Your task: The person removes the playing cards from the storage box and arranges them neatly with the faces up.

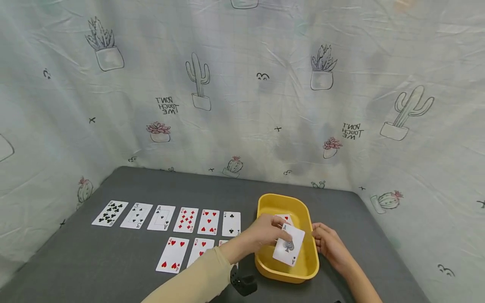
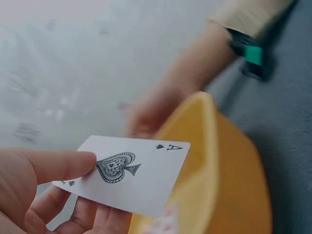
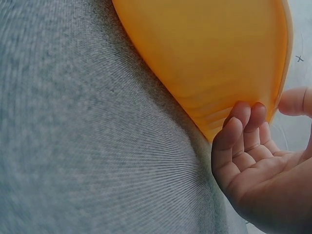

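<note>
My left hand (image 1: 267, 230) pinches an ace of spades playing card (image 1: 289, 254) between thumb and fingers, above the yellow plastic bin (image 1: 286, 275). In the left wrist view the card (image 2: 146, 175) is face up, with the thumb across one end of it. Beside the bin's right side is my right hand (image 1: 331, 246). The right wrist view shows its curled fingers (image 3: 240, 113) against the bin's outer wall (image 3: 209, 53) and its thumb at the rim. A red-suited card (image 1: 286, 219) lies inside the bin, partly hidden by the left hand.
Several face-up cards form a back row on the grey table (image 1: 113, 261), from a club card (image 1: 110, 213) to the two of clubs (image 1: 231, 224). In front lie a four of hearts (image 1: 172, 255) and others, partly covered by the left arm. A patterned curtain (image 1: 242, 105) hangs behind.
</note>
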The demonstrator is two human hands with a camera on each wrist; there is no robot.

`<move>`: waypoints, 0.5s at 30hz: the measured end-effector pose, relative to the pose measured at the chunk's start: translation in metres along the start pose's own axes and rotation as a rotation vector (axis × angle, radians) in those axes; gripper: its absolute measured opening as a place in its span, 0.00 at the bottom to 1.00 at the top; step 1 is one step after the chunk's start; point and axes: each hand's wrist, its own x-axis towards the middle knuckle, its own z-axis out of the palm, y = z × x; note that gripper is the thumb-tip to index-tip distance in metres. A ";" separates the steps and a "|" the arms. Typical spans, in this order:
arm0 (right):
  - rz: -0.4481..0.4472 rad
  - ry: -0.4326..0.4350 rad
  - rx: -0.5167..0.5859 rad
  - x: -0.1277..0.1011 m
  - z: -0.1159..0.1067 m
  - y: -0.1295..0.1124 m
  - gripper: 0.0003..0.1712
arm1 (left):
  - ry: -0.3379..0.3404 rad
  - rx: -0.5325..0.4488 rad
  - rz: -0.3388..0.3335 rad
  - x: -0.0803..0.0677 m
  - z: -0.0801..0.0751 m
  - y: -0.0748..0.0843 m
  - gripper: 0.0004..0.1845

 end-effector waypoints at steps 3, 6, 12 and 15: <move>-0.001 -0.016 0.000 -0.001 0.001 0.000 0.13 | 0.031 -0.021 0.055 -0.018 -0.029 0.007 0.11; -0.003 -0.016 -0.016 -0.003 0.003 -0.002 0.13 | 0.109 0.022 0.097 -0.038 -0.062 0.007 0.14; -0.002 -0.005 -0.036 -0.006 0.003 -0.004 0.14 | 0.331 0.017 0.056 -0.076 -0.123 -0.013 0.19; -0.003 -0.009 -0.031 -0.005 0.003 -0.004 0.15 | 0.418 0.007 0.009 -0.091 -0.152 -0.029 0.21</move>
